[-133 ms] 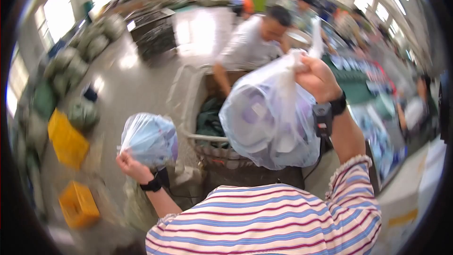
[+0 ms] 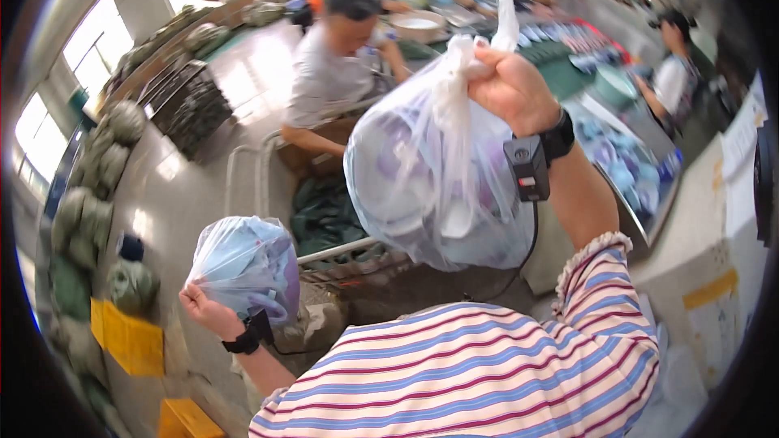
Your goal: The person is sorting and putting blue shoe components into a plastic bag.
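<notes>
My right hand (image 2: 513,89) is raised and grips the knotted neck of a large clear plastic bag (image 2: 434,178) packed with pale purple and white items. It hangs in front of me above a wire cart (image 2: 324,255). My left hand (image 2: 209,312) is lower at the left and clutches a smaller clear plastic bag (image 2: 243,264) full of bluish items from underneath. Both wrists carry black bands with a small device.
A person in a grey shirt (image 2: 333,73) leans over the wire cart holding dark green cloth. More people sit at a long table (image 2: 625,146) at the right. Stuffed green sacks (image 2: 93,195) line the left wall beside yellow crates (image 2: 130,337).
The big bag in my right hand has lifted slightly higher. The small bag in my left hand stays about where it was.
</notes>
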Tool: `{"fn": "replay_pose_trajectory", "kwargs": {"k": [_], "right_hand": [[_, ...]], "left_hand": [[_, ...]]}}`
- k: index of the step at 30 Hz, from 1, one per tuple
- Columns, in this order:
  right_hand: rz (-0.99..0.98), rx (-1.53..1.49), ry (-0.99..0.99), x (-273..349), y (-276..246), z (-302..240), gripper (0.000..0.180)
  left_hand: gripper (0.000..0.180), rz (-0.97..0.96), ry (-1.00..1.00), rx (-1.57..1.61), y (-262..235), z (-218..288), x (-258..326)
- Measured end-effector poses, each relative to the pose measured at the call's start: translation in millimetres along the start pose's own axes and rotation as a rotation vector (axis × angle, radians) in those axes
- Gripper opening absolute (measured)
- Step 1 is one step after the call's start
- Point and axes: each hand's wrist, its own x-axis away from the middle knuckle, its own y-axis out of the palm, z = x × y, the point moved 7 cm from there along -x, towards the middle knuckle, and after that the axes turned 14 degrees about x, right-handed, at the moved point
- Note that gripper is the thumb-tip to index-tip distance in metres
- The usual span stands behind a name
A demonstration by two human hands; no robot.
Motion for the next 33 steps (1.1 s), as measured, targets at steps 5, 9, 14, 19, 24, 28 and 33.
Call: {"fn": "replay_pose_trajectory", "kwargs": {"k": [5, 9, 14, 19, 24, 28, 33], "right_hand": [[0.335, -0.234, -0.115, 133, -28, 8, 0.016], [0.558, -0.270, -0.074, 184, -53, -3, 0.024], [0.854, -0.031, -0.325, 259, -166, -74, 0.024], [0.938, 0.281, -0.608, 295, -255, -197, 0.010], [1.090, 0.344, -0.546, 304, -342, -238, 0.008], [1.055, 0.333, -0.400, 303, -400, -234, 0.008], [0.985, 0.240, -0.235, 338, -432, -247, 0.004]], "left_hand": [[0.017, -0.548, -0.139, -0.119, 49, 179, -74], [0.014, -0.919, -0.388, 0.017, 126, 165, -92], [0.015, -1.252, -0.529, 0.026, 196, 136, -10], [0.016, -1.340, -0.587, 0.194, 302, 66, 101], [0.019, -1.255, -0.509, 0.245, 392, 3, 206], [0.019, -1.227, -0.375, 0.256, 450, -28, 292], [0.016, -1.259, -0.404, 0.269, 495, -75, 393]]}}
